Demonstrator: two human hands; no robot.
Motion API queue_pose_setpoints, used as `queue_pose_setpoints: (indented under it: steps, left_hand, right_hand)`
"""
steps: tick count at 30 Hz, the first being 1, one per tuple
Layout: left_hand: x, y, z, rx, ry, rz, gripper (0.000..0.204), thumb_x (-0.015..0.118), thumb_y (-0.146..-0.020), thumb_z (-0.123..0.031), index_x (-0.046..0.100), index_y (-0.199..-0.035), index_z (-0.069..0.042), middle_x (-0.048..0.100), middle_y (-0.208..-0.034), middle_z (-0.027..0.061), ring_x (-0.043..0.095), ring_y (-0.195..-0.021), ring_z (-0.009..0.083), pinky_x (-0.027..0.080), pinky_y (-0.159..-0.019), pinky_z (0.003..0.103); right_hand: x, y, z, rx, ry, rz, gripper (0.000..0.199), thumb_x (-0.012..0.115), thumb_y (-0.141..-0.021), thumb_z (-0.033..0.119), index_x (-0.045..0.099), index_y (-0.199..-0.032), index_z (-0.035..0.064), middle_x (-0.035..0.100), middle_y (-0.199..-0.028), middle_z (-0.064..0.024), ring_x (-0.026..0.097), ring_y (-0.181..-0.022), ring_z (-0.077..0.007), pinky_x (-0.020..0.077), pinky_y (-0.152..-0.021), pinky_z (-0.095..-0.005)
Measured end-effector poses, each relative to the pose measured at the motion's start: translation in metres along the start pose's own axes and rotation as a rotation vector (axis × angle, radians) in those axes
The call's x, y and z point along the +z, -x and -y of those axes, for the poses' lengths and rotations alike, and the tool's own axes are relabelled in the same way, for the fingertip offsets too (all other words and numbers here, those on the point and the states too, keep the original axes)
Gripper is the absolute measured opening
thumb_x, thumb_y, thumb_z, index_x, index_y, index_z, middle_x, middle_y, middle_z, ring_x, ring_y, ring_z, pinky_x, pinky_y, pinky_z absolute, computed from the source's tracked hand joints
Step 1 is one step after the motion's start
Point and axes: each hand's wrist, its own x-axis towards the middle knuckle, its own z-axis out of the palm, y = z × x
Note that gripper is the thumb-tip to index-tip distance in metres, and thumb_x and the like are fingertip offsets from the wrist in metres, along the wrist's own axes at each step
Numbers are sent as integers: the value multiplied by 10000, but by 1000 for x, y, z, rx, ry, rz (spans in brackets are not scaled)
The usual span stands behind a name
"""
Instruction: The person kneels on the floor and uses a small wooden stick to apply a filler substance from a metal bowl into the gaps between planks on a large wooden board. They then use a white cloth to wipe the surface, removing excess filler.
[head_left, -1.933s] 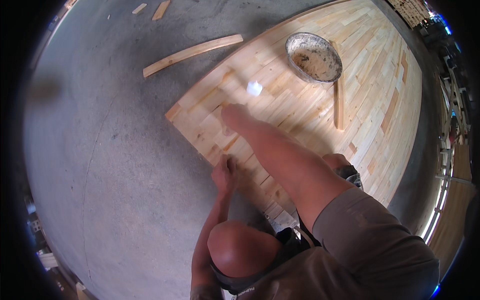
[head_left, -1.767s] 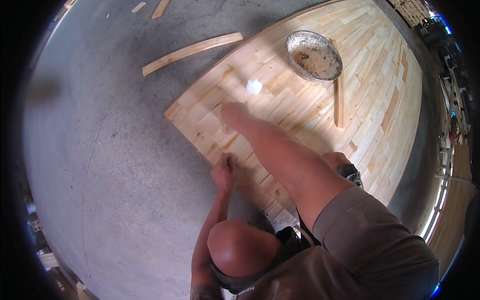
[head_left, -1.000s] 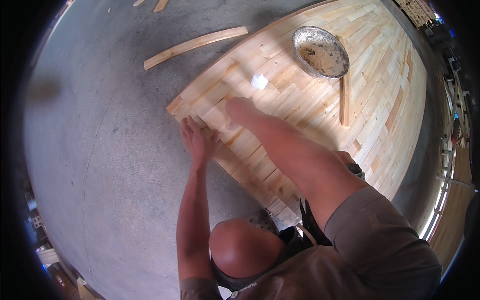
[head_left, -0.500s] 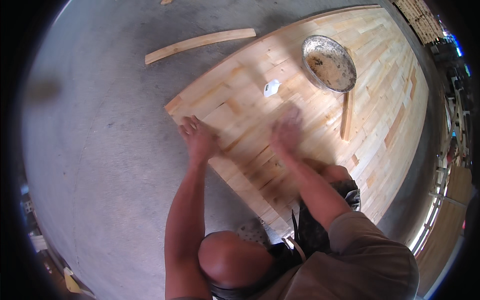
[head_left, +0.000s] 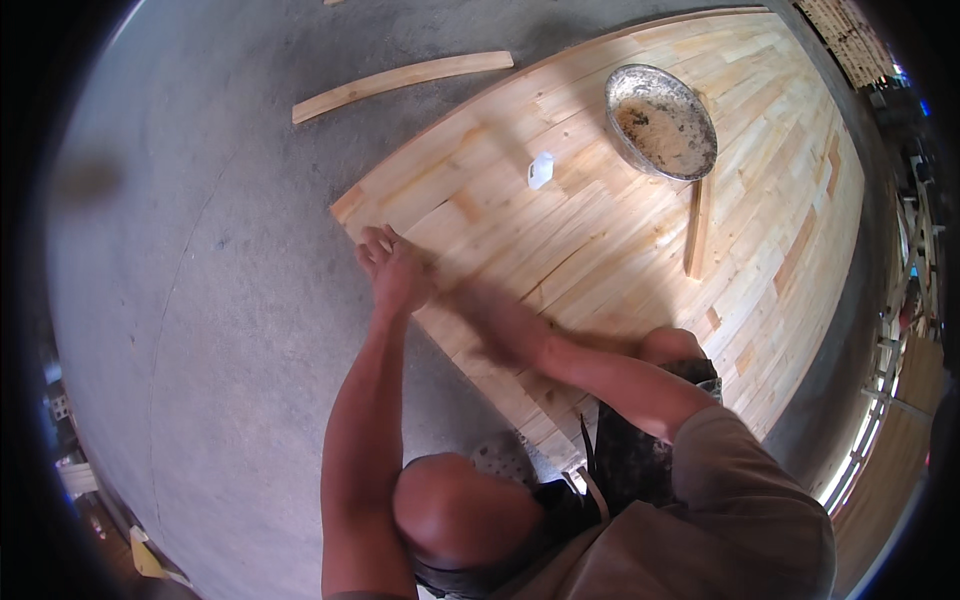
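Both hands had drawn together at the near-left edge of the wooden panel [head_left: 620, 230] on the concrete floor [head_left: 200, 330], left hand [head_left: 395, 272] flat and empty, right hand [head_left: 470, 312] too blurred to tell, on a board judged heavy, stiff, best gripped by its edges.

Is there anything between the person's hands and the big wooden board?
No, nothing visible. The left hand rests right on the near edge of the wooden board. The right hand is blurred, low over the same board. The metal bowl sits farther away.
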Motion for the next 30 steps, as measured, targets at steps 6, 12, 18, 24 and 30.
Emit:
queue_pose_setpoints:
  steps: [6, 12, 18, 24, 30]
  left_hand:
    - [5, 1, 2, -28, -1, -17, 1208, 947, -838, -371, 301, -1673, 215, 297, -1704, 442, 206, -1612, 591, 151, -1354, 662]
    - [0, -2, 13, 7, 62, 68, 1228, 904, -891, -492, 276, -1682, 207, 158, -1761, 472, 82, -1671, 626, 104, -1372, 660]
    - [5, 14, 2, -49, 233, -86, 1356, 921, -853, -610, 225, -1686, 202, 204, -1761, 462, 87, -1682, 614, 119, -1383, 645]
    - [30, 69, -15, 101, 309, -267, 1235, 932, -841, -499, 295, -1651, 181, 267, -1731, 457, 192, -1650, 639, 240, -1360, 657]
    - [65, 155, -37, 456, 340, -250, 891, 835, -941, -333, 441, -1675, -17, 399, -1768, 245, 324, -1659, 509, 273, -1359, 621]
  right_hand:
    - [19, 119, -57, -458, 94, -240, 532, 801, -1047, 367, 722, -1424, 1, 690, -1502, -174, 642, -1412, -324, 536, -1192, -503]
    - [-48, 188, -60, 446, -311, -482, 398, 730, -1092, 199, 704, -1448, 22, 756, -1383, -234, 766, -1202, -404, 624, -1033, -441]
    - [-79, 275, 11, 568, 65, -668, 384, 735, -1089, 186, 715, -1408, -28, 779, -1309, -258, 800, -1111, -403, 640, -981, -453]
    - [-81, 283, 2, 616, 114, -779, 359, 743, -1086, 201, 745, -1366, -23, 790, -1285, -254, 810, -1077, -379, 645, -947, -447]
    - [-206, 149, -115, 371, 221, -970, 316, 713, -1093, 242, 754, -1340, 50, 795, -1186, -222, 777, -1075, -427, 619, -935, -484]
